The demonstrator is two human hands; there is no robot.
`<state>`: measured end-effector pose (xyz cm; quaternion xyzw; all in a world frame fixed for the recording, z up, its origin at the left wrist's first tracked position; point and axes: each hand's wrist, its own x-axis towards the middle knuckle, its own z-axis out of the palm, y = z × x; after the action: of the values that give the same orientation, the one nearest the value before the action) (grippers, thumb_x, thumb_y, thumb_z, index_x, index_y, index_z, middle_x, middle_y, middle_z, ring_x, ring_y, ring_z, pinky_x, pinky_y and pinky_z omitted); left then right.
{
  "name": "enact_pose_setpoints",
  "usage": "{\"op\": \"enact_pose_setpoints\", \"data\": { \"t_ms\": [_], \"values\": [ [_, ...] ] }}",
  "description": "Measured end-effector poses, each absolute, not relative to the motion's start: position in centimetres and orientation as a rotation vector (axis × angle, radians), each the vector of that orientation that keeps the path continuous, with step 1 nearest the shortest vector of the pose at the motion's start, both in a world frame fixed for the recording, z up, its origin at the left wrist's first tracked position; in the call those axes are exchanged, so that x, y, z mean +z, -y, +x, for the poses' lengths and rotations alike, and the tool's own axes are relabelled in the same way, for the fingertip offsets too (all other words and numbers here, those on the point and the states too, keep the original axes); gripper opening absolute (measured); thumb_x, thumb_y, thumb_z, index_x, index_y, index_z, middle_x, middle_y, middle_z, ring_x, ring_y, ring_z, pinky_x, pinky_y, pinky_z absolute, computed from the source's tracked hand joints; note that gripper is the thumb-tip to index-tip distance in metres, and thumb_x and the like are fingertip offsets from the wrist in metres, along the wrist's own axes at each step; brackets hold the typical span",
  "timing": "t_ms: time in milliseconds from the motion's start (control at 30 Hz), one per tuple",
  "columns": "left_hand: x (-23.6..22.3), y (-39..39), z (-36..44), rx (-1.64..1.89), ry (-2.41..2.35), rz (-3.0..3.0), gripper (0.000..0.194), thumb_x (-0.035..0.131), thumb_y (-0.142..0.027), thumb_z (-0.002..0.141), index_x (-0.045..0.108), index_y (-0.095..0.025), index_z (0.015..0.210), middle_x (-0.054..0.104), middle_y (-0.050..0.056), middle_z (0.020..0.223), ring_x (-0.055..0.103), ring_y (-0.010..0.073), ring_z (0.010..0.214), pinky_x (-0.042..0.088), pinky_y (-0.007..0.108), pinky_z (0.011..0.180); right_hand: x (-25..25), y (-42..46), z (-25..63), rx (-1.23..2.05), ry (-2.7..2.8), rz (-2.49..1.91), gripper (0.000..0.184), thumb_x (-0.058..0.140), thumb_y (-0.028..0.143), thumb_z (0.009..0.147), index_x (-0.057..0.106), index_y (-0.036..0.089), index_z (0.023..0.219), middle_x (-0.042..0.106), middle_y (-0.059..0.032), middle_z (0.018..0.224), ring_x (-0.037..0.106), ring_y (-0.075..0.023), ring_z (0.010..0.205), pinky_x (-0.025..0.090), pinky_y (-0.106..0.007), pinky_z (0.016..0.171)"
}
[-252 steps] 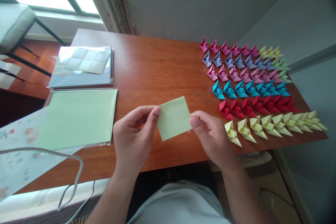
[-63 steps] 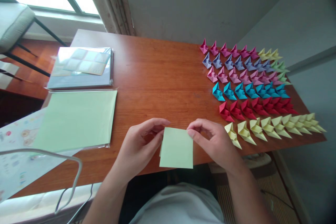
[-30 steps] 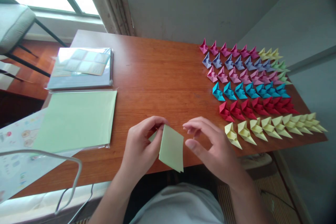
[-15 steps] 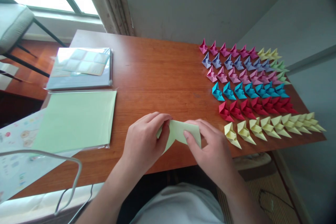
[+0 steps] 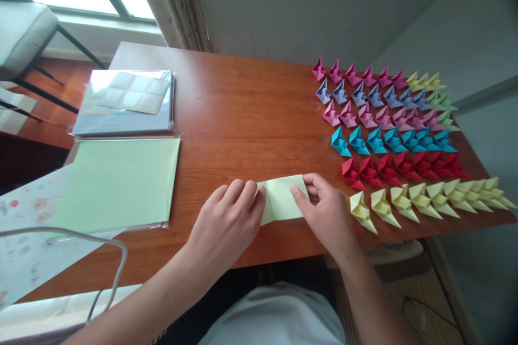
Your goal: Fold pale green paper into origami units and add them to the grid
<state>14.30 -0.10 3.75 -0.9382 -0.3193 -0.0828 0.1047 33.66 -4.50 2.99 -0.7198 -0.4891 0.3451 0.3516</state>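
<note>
Between my hands is a pale green sheet of folding paper (image 5: 284, 198), with a crease running down near its left part. My left hand (image 5: 230, 218) grips its left end, and the curled fingers hide that end. At the right edge, my right hand (image 5: 326, 210) pinches the paper, thumb on top and fingers beneath. The paper is just above or on the wooden table (image 5: 243, 118) near its front edge; I cannot tell whether it touches.
Rows of folded paper figures stand at the right, including yellow (image 5: 400, 203), red (image 5: 388, 171) and blue ones (image 5: 376, 140). Left lie a pack of green paper (image 5: 121, 183) and another wrapped pack (image 5: 129, 102). A white cable (image 5: 120, 269) curves at lower left.
The paper has gone from bent and tilted to nearly flat, with more of its face showing. My left fingers have shifted over its left end; my right hand still pinches the right edge.
</note>
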Motion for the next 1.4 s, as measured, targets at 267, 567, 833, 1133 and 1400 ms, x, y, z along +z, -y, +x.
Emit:
{"op": "enact_pose_setpoints", "data": {
  "t_ms": [267, 567, 833, 1133, 1400],
  "values": [
    [3.2, 0.4, 13.5, -0.062, 0.807, -2.787, 0.038, 0.045, -0.006, 0.095, 0.061, -0.007, 0.130, 0.062, 0.006, 0.087, 0.057, 0.0183, 0.073, 0.045, 0.033, 0.061, 2.0, 4.6, 34.3, 0.564, 1.553, -1.965, 0.014, 0.063, 0.029, 0.092, 0.062, 0.021, 0.081, 0.070, 0.0015, 0.069, 0.066, -0.0144, 0.059, 0.044, -0.023, 0.057],
    [3.2, -0.4, 13.3, 0.063, 0.700, -2.803, 0.046, 0.040, -0.007, 0.097, 0.051, -0.001, 0.141, 0.061, 0.008, 0.090, 0.057, 0.0182, 0.077, 0.045, 0.033, 0.062, 0.8, 4.9, 35.2, 0.165, 1.883, -1.802, 0.011, 0.060, 0.020, 0.096, 0.069, 0.016, 0.093, 0.067, -0.0025, 0.077, 0.062, -0.0163, 0.068, 0.044, -0.029, 0.065],
    [3.4, -0.2, 13.5, 0.113, 0.678, -2.804, 0.047, 0.038, -0.006, 0.097, 0.049, 0.001, 0.143, 0.063, 0.010, 0.096, 0.058, 0.0191, 0.082, 0.046, 0.033, 0.064, 0.1, 5.5, 35.7, 0.029, 1.989, -1.583, 0.023, 0.064, 0.008, 0.093, 0.073, 0.015, 0.113, 0.074, -0.0089, 0.096, 0.067, -0.0201, 0.087, 0.054, -0.033, 0.083],
    [3.5, 0.0, 13.8, 0.131, 0.714, -2.780, 0.046, 0.042, -0.008, 0.097, 0.050, -0.002, 0.142, 0.063, 0.009, 0.095, 0.058, 0.0187, 0.081, 0.043, 0.032, 0.062, 0.2, 6.8, 35.5, -0.008, 2.279, -1.169, 0.027, 0.065, 0.004, 0.093, 0.069, 0.009, 0.119, 0.074, -0.0113, 0.123, 0.067, -0.0270, 0.117, 0.057, -0.041, 0.096],
    [3.4, 0.2, 13.6, 0.107, 0.747, -2.802, 0.048, 0.042, -0.007, 0.097, 0.047, -0.001, 0.144, 0.062, 0.009, 0.095, 0.058, 0.0195, 0.080, 0.044, 0.033, 0.062, 0.5, 6.9, 35.6, 0.054, 2.335, -1.184, 0.027, 0.061, 0.006, 0.095, 0.071, 0.013, 0.118, 0.074, -0.0119, 0.124, 0.066, -0.0281, 0.121, 0.059, -0.045, 0.095]
  ]
}}
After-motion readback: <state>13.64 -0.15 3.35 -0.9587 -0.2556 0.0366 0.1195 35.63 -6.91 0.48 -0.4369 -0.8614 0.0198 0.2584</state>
